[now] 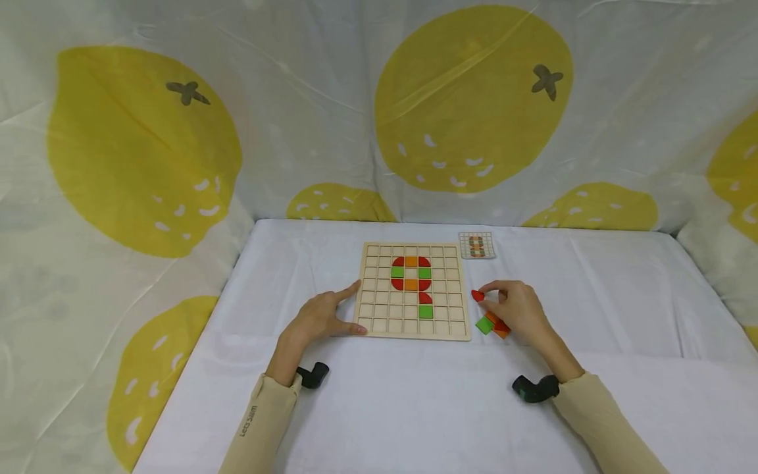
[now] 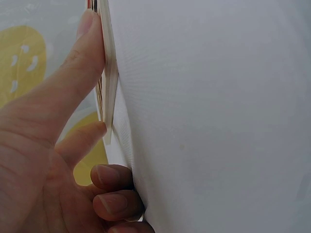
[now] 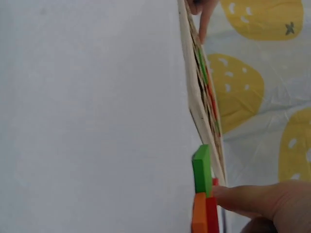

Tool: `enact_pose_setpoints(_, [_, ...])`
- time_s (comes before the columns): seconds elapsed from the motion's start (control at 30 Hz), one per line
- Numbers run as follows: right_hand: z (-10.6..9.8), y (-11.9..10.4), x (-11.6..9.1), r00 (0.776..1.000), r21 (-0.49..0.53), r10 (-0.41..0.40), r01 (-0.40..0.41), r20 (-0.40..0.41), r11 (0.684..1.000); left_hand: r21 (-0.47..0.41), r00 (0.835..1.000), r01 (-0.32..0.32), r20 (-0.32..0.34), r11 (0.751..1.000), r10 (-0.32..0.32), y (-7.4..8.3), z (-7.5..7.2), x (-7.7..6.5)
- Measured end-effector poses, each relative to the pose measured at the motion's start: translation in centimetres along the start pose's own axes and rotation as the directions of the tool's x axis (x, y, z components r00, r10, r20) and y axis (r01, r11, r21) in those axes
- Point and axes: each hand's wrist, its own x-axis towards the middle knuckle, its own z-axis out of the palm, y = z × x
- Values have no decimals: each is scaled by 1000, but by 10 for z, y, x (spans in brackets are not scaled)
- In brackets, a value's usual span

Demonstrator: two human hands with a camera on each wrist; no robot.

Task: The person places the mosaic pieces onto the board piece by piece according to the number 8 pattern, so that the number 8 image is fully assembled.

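A wooden grid board (image 1: 379, 322) lies flat on the table, with red, orange and green tiles forming a ring and two more below it. My left hand (image 1: 320, 316) is at its near left corner: the thumb (image 2: 73, 73) rests along the near edge and the straight index finger touches the left edge. In the left wrist view the other fingers curl against the cloth. Right of the board, my right hand (image 1: 518, 309) pinches a red rounded tile (image 1: 477, 295) between thumb and index finger. Just below it lies a small pile with a green square tile (image 1: 484, 325) and orange and red ones.
A small pattern card (image 1: 477, 253) with a grid picture lies beyond the board's right corner. White cloth (image 1: 414, 408) covers the table. A lemon-print curtain (image 1: 331, 118) hangs behind and at the sides.
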Motion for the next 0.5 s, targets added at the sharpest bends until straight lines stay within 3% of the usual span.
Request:
enact_pose_setpoints(0.13, [-5, 1, 0, 997, 27, -3, 1, 80, 1000, 4, 1000, 0, 2, 1000, 0, 1, -1, 0])
enact_pose_setpoints(0.33, [-3, 1, 2, 996, 31, 1, -4, 86, 1000, 8, 1000, -2, -1, 1000, 2, 1, -1, 0])
enact_pose_setpoints(0.5, [-2, 1, 1, 989, 69, -31, 21, 147, 997, 9, 1000, -2, -3, 1000, 2, 1, -1, 0])
